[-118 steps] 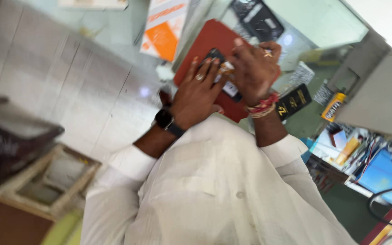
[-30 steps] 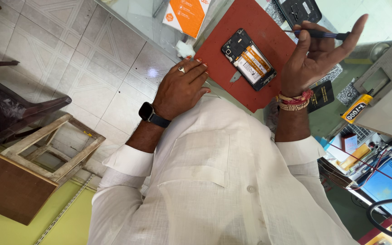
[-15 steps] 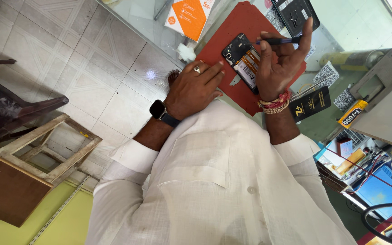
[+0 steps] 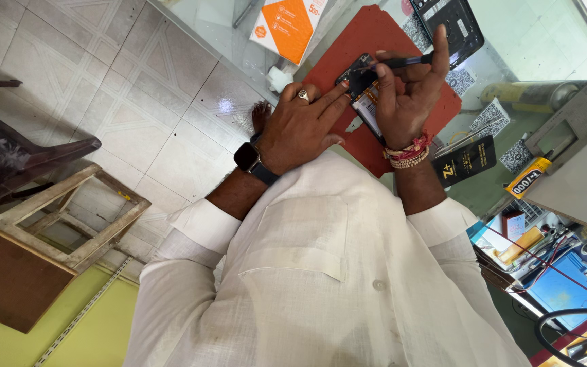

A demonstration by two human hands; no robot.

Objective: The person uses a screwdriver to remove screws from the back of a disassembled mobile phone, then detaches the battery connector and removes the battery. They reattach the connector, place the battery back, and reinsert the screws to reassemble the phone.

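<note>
An opened phone (image 4: 361, 88) with its back cover off lies on a red work mat (image 4: 375, 41) on the glass counter. My left hand (image 4: 300, 126), wearing a ring and a black wristwatch, presses its fingers on the phone's left edge. My right hand (image 4: 405, 95), with thread bands at the wrist, holds a thin dark screwdriver (image 4: 399, 62) whose tip rests on the phone's upper part. The phone's lower half is hidden under my right hand.
A black phone back cover (image 4: 453, 24) lies at the mat's far end. An orange and white box (image 4: 290, 24) sits to the left, a black card (image 4: 467, 163) and a small yellow tube (image 4: 528, 180) to the right. A wooden stool frame (image 4: 69, 217) stands on the tiled floor.
My right hand has come down from mid-air and brought the screwdriver tip onto the phone. My left hand has slid forward until its fingers rest on the phone.
</note>
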